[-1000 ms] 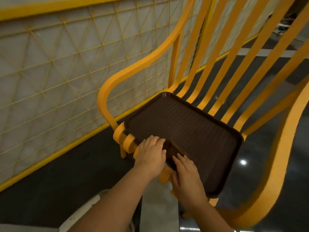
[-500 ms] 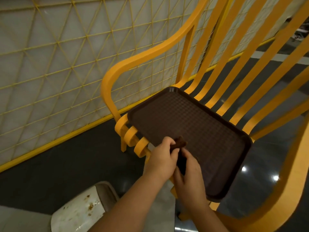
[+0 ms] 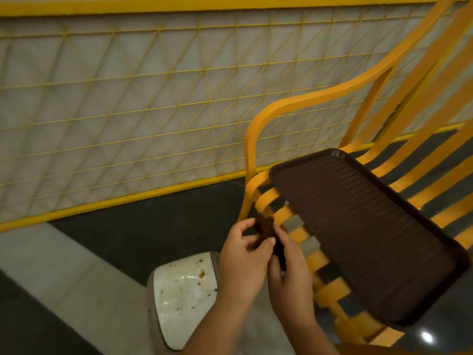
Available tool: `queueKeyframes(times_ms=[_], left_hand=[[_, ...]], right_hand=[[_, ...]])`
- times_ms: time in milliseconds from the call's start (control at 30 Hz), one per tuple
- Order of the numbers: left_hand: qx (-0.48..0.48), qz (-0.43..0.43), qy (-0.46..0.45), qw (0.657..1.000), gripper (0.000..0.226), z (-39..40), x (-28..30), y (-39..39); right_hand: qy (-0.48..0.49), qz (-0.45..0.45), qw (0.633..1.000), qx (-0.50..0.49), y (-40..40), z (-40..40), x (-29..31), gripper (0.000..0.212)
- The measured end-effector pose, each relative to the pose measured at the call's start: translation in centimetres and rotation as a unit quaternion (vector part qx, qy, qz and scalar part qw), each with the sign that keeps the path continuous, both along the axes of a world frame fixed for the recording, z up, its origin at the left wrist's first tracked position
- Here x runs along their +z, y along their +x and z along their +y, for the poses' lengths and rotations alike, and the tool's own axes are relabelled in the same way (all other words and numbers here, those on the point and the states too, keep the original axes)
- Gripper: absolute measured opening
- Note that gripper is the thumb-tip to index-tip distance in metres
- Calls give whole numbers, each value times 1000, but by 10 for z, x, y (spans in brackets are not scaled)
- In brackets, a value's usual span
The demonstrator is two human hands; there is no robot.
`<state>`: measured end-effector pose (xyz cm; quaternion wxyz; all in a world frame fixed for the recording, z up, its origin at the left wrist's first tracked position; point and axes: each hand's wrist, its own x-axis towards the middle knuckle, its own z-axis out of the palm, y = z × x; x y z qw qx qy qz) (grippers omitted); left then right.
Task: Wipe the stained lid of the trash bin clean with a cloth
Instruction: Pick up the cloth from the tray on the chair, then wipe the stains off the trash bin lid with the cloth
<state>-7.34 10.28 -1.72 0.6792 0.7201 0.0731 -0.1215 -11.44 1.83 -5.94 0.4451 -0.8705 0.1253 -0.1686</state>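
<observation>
A dark brown cloth [image 3: 266,228] is bunched up between both of my hands. My left hand [image 3: 243,262] pinches its upper end and my right hand [image 3: 291,275] grips its lower part. They hover just left of the tray's front corner. Below and to the left stands the trash bin with a white lid [image 3: 183,295] that carries brown spots and smears. The hands are above and to the right of the lid, not touching it.
A dark brown tray [image 3: 358,234] lies on the seat of a yellow slatted chair [image 3: 302,98] at the right. A yellow wire-mesh wall panel [image 3: 128,98] runs behind. The floor is dark with a pale grey strip [image 3: 51,265] at the left.
Both hands lifted the cloth off the tray's front corner and carried it left, off the tray. The view swung left and down, bringing the stained bin lid into sight.
</observation>
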Motion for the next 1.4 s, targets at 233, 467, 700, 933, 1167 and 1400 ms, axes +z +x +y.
queueKeyframes(times_ms=[233, 467, 700, 933, 1167, 1400], left_hand=[[115, 10, 42, 992, 21, 79, -32, -60], [188, 111, 79, 973, 10, 139, -90, -139], [226, 279, -59, 932, 9, 147, -133, -161], [229, 305, -91, 920, 20, 124, -163, -150], [204, 76, 106, 970, 10, 80, -162, -146], [76, -204, 427, 878, 43, 105, -145, -92]], right_hand=[[273, 94, 957, -21, -20, 57, -26, 25], [334, 194, 921, -52, -63, 74, -57, 22], [211, 243, 946, -26, -88, 71, -103, 33], [89, 170, 981, -13, -93, 67, -137, 29], [71, 77, 994, -13, -75, 55, -134, 32], [-105, 3, 991, 87, -2, 58, -112, 35]])
